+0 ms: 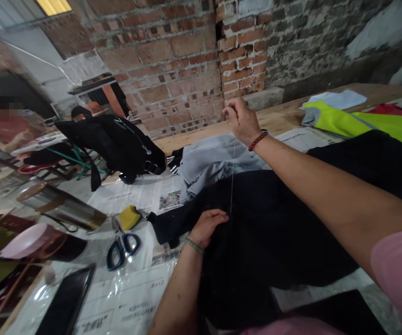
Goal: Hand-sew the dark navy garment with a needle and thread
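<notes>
A dark, almost black garment (257, 223) is spread over the table before me. My left hand (206, 228) pinches its cloth between thumb and fingers, near the garment's left part. Raised well above it, my right hand (241, 121) is closed at the fingertips on a pale thread (232, 179). The thread runs taut and nearly upright from the right hand down to the cloth beside my left fingertips. Whether a needle is in the right fingers is too small to make out.
Left of the garment lie blue-handled scissors (122, 249), a yellow sponge (130, 217), a steel flask (63, 204), a pink-lidded cup (30, 241) and a phone (66, 302). Behind are a black bag (117, 144), grey cloth (208, 158) and yellow-green clothing (340, 118). Another person (9, 123) sits far left.
</notes>
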`<action>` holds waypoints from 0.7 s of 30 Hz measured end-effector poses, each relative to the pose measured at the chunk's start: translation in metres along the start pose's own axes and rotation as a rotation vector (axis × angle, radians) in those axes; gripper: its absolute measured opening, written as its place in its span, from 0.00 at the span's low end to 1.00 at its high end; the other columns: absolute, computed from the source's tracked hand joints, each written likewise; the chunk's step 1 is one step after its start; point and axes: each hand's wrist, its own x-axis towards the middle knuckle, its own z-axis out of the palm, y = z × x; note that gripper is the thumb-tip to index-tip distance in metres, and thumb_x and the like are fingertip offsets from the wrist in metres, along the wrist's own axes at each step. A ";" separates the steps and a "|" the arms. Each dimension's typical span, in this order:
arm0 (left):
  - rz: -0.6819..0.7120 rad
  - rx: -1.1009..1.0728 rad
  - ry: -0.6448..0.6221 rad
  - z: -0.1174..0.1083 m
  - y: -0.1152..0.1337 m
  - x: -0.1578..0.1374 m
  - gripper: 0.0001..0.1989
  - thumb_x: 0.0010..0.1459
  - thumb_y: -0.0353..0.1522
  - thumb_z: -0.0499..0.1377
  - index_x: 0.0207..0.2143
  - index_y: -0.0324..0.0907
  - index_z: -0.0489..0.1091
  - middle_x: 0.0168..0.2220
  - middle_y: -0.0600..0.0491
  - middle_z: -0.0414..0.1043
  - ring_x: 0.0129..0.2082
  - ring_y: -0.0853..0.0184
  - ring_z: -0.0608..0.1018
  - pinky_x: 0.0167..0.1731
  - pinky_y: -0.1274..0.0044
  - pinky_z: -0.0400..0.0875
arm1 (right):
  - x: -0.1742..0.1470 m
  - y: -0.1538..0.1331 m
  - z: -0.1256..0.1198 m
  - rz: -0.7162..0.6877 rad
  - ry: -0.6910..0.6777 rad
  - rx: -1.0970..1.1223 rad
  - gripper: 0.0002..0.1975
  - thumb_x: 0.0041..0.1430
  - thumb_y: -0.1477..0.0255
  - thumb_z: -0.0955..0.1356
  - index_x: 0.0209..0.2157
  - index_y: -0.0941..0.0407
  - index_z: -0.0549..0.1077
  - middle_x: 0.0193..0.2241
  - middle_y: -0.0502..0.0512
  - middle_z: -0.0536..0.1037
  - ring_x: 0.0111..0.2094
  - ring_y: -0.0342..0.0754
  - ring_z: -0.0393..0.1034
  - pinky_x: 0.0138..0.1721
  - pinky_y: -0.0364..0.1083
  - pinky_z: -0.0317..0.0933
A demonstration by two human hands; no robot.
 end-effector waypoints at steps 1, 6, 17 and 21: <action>-0.002 -0.006 0.001 0.000 0.000 0.000 0.07 0.34 0.30 0.64 0.20 0.38 0.72 0.18 0.57 0.69 0.20 0.73 0.69 0.24 0.80 0.59 | 0.004 0.002 -0.002 0.003 0.014 -0.006 0.09 0.61 0.70 0.54 0.36 0.56 0.61 0.30 0.51 0.71 0.33 0.44 0.67 0.36 0.45 0.59; -0.018 -0.016 -0.013 0.000 -0.001 0.000 0.07 0.35 0.30 0.64 0.21 0.38 0.71 0.18 0.57 0.69 0.18 0.74 0.68 0.22 0.81 0.59 | 0.016 0.010 -0.012 0.041 0.076 -0.009 0.08 0.62 0.70 0.52 0.38 0.52 0.58 0.33 0.52 0.71 0.34 0.41 0.64 0.38 0.43 0.56; -0.016 0.011 -0.005 -0.001 0.000 0.000 0.07 0.34 0.31 0.64 0.20 0.38 0.71 0.18 0.57 0.68 0.19 0.73 0.68 0.23 0.80 0.59 | 0.026 0.022 -0.022 0.212 0.298 0.115 0.05 0.60 0.77 0.55 0.31 0.54 0.54 0.27 0.51 0.69 0.29 0.37 0.62 0.37 0.39 0.55; -0.005 -0.005 -0.015 -0.001 0.001 -0.001 0.09 0.33 0.32 0.65 0.21 0.38 0.71 0.18 0.57 0.69 0.19 0.73 0.68 0.24 0.80 0.59 | 0.031 0.021 -0.026 0.312 0.340 0.298 0.06 0.59 0.78 0.55 0.30 0.54 0.55 0.25 0.49 0.67 0.24 0.35 0.63 0.32 0.37 0.57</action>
